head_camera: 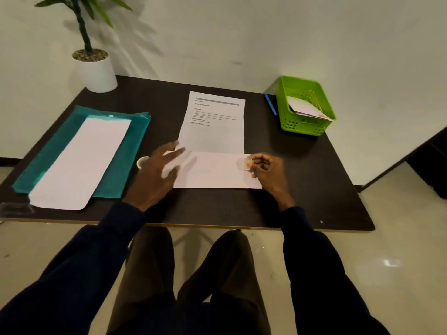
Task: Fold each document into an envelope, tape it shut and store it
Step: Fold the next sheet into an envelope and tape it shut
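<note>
Document (214, 122): lies flat mid-tabletop, printed face up, far part still open.
Near panel (212, 174): white, across the document's near end; I cannot tell whether it is a folded-up flap or a separate envelope.
Right grip (267, 169): at the panel's right end, fingers curled, pinching a small clear tape piece (247, 163).
Left grip (157, 170): fingers spread and holding nothing, over the panel's left end.
Tape roll (142, 162): just left of the document, partly behind my left grip.
Step, as I judge it: folding unfinished, tape already in hand.
Next move calls for: steadying the paper flat with my left, closing the fold squarely, then laying tape across the seam.
Basket (305, 128): green, right of the document, one white packet (307, 108) inside.
Pen (271, 104): blue, between document and basket.
Folder (131, 143): teal, left of the document, carrying a long white sheet (82, 160).
Tabletop (302, 180): dark.
</note>
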